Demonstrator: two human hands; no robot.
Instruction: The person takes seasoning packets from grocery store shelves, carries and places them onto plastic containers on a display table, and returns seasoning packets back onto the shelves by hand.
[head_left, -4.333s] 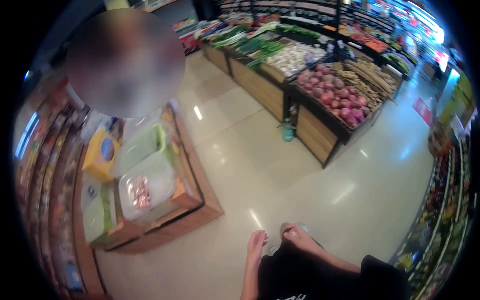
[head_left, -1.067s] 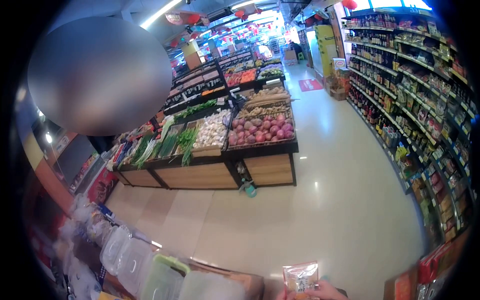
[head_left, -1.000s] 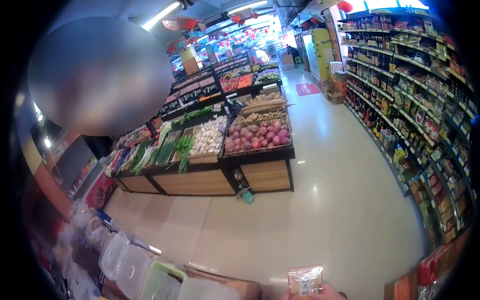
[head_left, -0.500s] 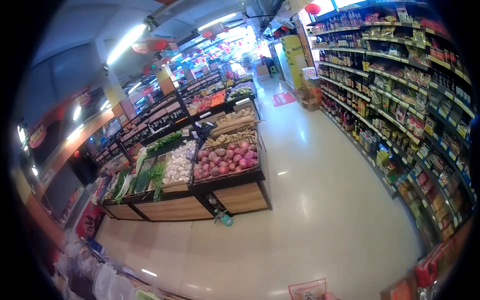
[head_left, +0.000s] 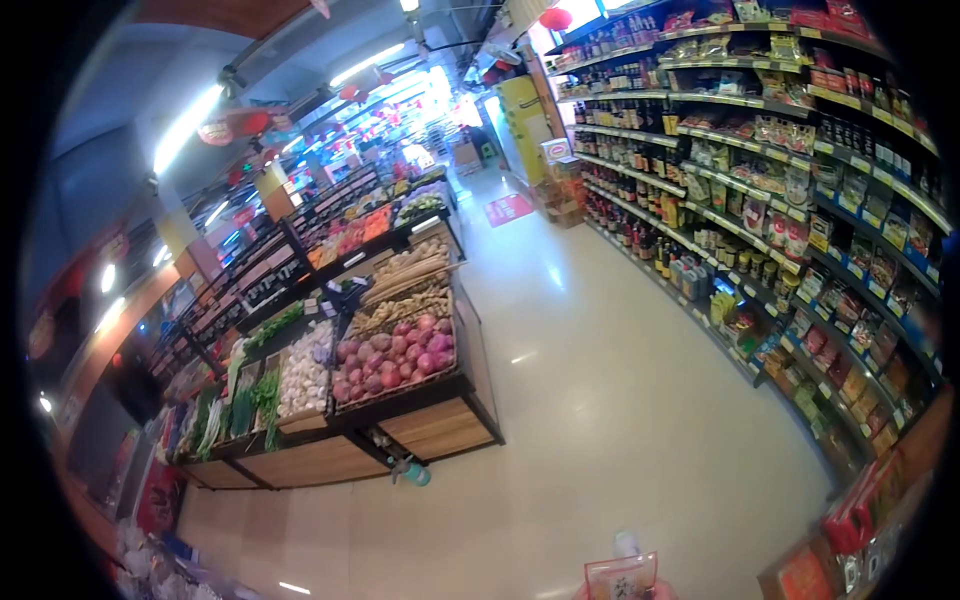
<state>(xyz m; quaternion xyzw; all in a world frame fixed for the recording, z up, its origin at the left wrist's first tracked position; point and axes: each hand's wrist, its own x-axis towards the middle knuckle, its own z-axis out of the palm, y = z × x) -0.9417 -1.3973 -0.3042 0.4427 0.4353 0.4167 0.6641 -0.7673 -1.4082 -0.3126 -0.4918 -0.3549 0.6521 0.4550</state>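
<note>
A clear-fronted food packet (head_left: pixel 620 579) with a red border and dark printed characters stands up at the bottom edge of the view. My right hand (head_left: pixel 664 591) shows only as fingertips closed on the packet's right side. At its left side, a sliver of my left hand (head_left: pixel 580 593) grips the edge. The rest of both hands is cut off below. Just behind the packet's top is a small pale object (head_left: pixel 626 545), too blurred to name.
A vegetable stand (head_left: pixel 430 430) with red onions (head_left: pixel 395 355), garlic (head_left: pixel 305 370) and leafy greens stands left of the aisle floor (head_left: pixel 590 400). Tall shelves (head_left: pixel 700 180) of bottles and packets line the right. A green-blue spray bottle (head_left: pixel 412 472) sits against the stand. Red packages (head_left: pixel 865 505) are at lower right.
The view has turned right, so the stand and shelves sit further left. The packet shows slightly higher, and fingertips now appear at its left side too.
</note>
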